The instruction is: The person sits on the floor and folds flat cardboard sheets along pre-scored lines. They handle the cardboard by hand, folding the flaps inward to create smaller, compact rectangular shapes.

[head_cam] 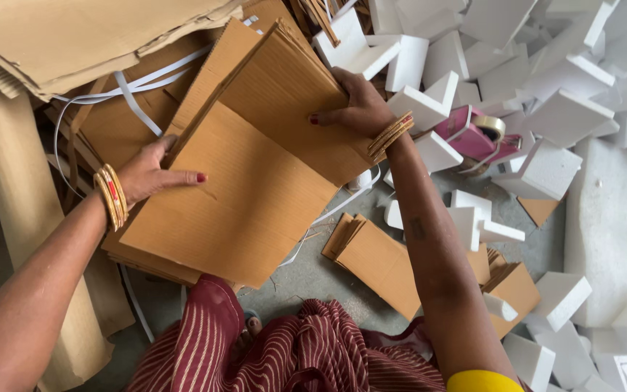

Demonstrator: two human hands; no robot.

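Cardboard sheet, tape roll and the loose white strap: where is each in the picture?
cardboard sheet [248, 181], head view, middle of its flat face.
tape roll [489, 128], head view, its outer rim.
white strap [133, 100], head view, its flat stretch over the cardboard.

Flat brown cardboard sheet [255, 167] held up centre, white foam packing blocks [546, 109] heaped at right

left hand [152, 174] thumb extended, fingers curled under; right hand [357, 109] clamped, both forearms outstretched, wrists bangled.

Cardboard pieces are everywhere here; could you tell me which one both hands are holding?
The large folded cardboard sheet at centre, raised above the pile: left hand on its left edge, right hand on its upper right.
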